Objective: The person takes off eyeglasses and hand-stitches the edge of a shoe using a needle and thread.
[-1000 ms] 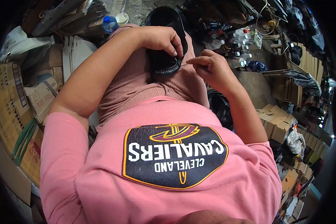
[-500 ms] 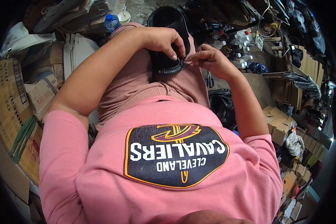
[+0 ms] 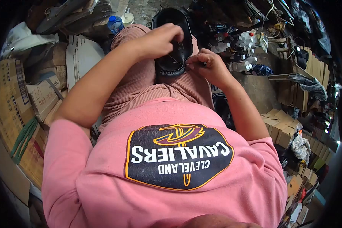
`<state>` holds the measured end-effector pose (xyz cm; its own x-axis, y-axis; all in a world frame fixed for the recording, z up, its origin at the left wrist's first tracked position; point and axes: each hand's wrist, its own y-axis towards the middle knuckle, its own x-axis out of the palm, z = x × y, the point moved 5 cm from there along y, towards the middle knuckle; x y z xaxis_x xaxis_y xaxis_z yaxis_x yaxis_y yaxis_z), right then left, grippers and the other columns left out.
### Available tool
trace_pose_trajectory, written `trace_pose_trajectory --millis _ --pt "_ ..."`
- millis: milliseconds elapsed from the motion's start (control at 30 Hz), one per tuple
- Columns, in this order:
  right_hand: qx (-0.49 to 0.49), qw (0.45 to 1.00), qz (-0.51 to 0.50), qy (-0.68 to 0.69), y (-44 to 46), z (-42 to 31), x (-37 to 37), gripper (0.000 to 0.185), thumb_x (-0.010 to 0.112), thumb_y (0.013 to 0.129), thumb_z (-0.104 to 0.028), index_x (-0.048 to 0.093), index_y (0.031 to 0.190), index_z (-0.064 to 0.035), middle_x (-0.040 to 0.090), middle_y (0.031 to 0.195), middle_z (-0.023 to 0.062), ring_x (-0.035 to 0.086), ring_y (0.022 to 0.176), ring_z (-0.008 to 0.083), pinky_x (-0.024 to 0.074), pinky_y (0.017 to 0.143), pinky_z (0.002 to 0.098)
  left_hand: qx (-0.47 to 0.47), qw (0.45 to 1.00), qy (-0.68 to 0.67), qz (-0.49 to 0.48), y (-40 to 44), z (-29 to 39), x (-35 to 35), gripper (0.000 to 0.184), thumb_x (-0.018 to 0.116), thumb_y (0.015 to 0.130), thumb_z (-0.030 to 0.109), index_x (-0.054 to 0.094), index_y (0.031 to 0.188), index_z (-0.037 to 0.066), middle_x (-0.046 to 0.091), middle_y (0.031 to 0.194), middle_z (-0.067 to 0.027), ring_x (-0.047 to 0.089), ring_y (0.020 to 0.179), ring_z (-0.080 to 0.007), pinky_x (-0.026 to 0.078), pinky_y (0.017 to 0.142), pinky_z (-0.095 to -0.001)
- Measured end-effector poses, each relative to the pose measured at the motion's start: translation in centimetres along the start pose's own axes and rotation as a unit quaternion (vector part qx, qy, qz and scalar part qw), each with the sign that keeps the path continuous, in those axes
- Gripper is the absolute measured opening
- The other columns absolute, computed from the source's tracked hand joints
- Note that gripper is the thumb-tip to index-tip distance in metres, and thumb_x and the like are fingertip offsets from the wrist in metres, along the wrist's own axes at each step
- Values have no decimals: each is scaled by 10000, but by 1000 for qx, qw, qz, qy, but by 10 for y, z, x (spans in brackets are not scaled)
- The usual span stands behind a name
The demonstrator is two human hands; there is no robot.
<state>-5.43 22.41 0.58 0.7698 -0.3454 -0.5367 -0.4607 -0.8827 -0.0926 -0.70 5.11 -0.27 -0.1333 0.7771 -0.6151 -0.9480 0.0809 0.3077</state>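
Note:
A black leather shoe piece [image 3: 165,62] lies on my lap between the thighs, its puckered, stitched end towards me. Over its middle, my left hand [image 3: 161,41] is raised with curled fingers. A thin pale thread [image 3: 174,60] runs from below that hand to the shoe's right edge. There, my right hand [image 3: 209,64] is closed, its fingertips pinched against the stitched rim. Something small and dark shows in its grip, perhaps a tool handle, but its kind is hidden.
A blue-capped bottle [image 3: 114,24] and a white cup [image 3: 127,18] stand beyond my left knee. Several plastic bottles [image 3: 239,66] stand on the floor at right. Cardboard boxes [image 3: 11,98] line the left side, and more cardboard [image 3: 281,125] lies at right.
My left hand has lifted away from the rim, up and left, and the thread now shows across the shoe. The right hand stays at the edge, slightly lower.

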Motion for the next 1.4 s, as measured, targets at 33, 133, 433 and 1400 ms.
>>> trace_pose_trajectory --millis 33,133,433,1400 --pt "-9 999 5 -42 -4 -6 -2 184 683 771 -5 698 937 -83 542 805 44 571 777 145 464 688 266 2 1000 -1 -5 -9 -3 -4 256 588 730 -12 679 949 85 599 891 -109 610 836 -257 485 761 -354" --pt "-25 993 30 -111 -19 -10 3 239 675 774 -16 701 987 -121 514 777 74 565 740 201 461 661 295 5 998 59 10 -34 16 -26 345 543 733 -73 652 1026 73 517 940 -89 580 839 -213 477 757 -339" --pt "-112 952 86 -270 -35 -20 20 318 660 770 -27 689 1068 -132 512 754 103 539 719 259 449 658 332 -68 985 159 2 -71 42 -6 172 655 746 41 688 903 103 587 820 -76 582 810 -264 434 740 -374" --pt "49 991 -116 54 3 21 -5 428 498 755 136 717 1032 -107 526 902 11 530 928 141 410 873 236 -114 986 119 -6 -62 24 2 144 676 763 164 735 873 236 536 772 -8 532 885 -203 345 827 -386"
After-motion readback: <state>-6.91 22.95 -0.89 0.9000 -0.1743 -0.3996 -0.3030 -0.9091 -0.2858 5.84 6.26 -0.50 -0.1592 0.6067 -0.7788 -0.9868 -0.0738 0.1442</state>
